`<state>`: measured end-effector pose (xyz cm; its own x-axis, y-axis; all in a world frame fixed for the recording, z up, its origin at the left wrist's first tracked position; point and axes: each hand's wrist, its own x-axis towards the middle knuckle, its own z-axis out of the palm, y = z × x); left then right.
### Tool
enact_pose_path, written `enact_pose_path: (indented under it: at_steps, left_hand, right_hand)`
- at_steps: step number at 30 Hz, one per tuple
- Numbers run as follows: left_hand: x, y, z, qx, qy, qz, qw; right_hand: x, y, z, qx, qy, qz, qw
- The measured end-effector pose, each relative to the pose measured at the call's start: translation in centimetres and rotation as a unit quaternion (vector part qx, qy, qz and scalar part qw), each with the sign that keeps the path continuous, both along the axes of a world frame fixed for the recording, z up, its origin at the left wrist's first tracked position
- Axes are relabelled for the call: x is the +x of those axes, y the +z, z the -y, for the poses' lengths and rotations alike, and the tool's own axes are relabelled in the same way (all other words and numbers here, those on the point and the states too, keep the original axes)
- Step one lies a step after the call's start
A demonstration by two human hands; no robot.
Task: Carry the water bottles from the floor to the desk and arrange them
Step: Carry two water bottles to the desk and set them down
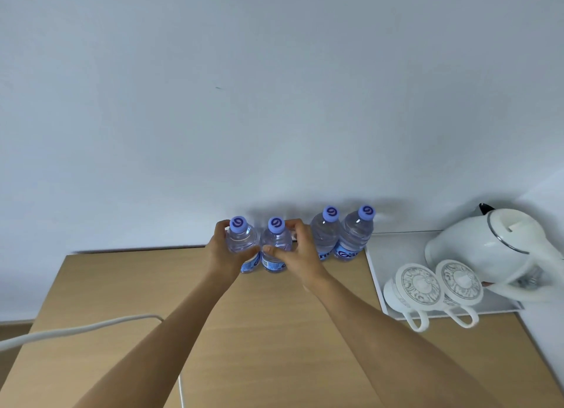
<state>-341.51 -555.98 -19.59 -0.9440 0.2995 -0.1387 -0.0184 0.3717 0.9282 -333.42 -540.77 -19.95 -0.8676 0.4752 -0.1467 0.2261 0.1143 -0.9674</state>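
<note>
Table (274,331): four clear bottles, purple caps, blue labels, upright in a row by the wall. Left hand (224,252) grip wrapped round leftmost bottle (241,242); right hand (297,250) grip round second bottle (274,245). The other two bottles (338,236) stand untouched just right.

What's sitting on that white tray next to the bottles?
The white tray holds a white kettle and two lidded white mugs, handles toward the camera. What the closed kettle and mugs contain is hidden.
</note>
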Motion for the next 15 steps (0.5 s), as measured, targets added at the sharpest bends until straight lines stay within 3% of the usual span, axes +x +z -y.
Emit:
enact_pose_path:
  at_steps: [15]
  left_hand:
    - [-1.6,-0.5,-0.6,-0.024,-0.014,-0.040,0.999]
  right_hand:
    - [-1.2,-0.6,-0.8,0.059,0.016,-0.015,0.998]
